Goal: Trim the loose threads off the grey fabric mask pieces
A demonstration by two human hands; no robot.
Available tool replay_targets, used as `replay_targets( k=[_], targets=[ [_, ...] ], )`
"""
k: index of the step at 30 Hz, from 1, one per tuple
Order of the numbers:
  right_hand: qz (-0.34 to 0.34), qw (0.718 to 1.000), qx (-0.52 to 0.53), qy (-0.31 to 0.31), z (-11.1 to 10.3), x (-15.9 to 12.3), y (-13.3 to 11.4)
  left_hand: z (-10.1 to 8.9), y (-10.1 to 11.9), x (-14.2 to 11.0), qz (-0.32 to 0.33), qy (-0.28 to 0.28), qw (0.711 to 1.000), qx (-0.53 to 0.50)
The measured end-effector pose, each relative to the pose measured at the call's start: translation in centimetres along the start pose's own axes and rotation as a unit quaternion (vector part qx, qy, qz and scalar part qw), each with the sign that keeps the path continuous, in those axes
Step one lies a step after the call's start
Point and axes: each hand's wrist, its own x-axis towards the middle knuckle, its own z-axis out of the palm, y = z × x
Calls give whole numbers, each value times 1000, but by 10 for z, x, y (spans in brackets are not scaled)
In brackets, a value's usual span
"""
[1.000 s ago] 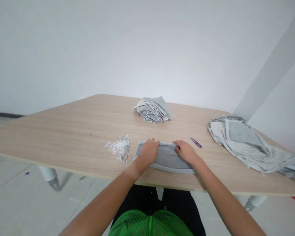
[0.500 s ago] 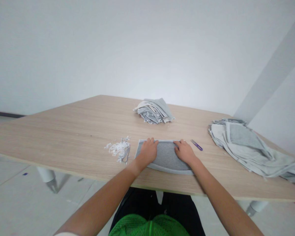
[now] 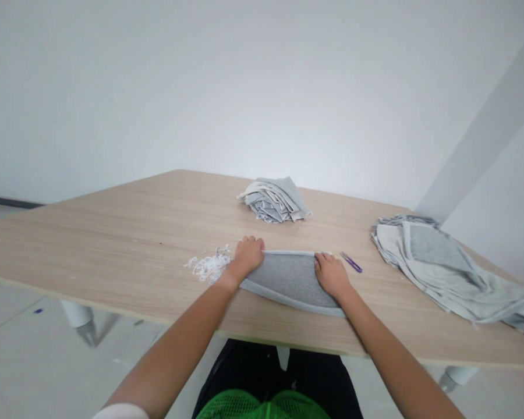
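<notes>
A curved grey knit fabric piece (image 3: 288, 282) with a pale binding along its edges lies flat near the close edge of a light wood-grain table (image 3: 113, 233) — the left hand (image 3: 247, 259) rests on its left end, the right hand (image 3: 330, 275) on its right end, fingers close together and flat, pinching nothing. White thread scraps (image 3: 208, 267) sit just left, purple-handled snips (image 3: 351, 262) just right — a folded grey fabric stack (image 3: 274, 201) lies far, a looser grey fabric pile (image 3: 432, 262) right
</notes>
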Motion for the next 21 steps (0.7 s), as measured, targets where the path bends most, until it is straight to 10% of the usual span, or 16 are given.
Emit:
replay_targets(
  k=[6, 13, 21],
  targets=[
    [74, 997, -26, 16, -3, -9, 15, 11, -14, 25, -13, -66, 967, -244],
    [131, 991, -33, -14, -20, -10, 28, 33, 6, 47, -28, -32, 861, -507],
    [-23, 978, 205, 17, -17, 53, -46, 43, 7, 35, 14, -28, 801, -598]
  ],
)
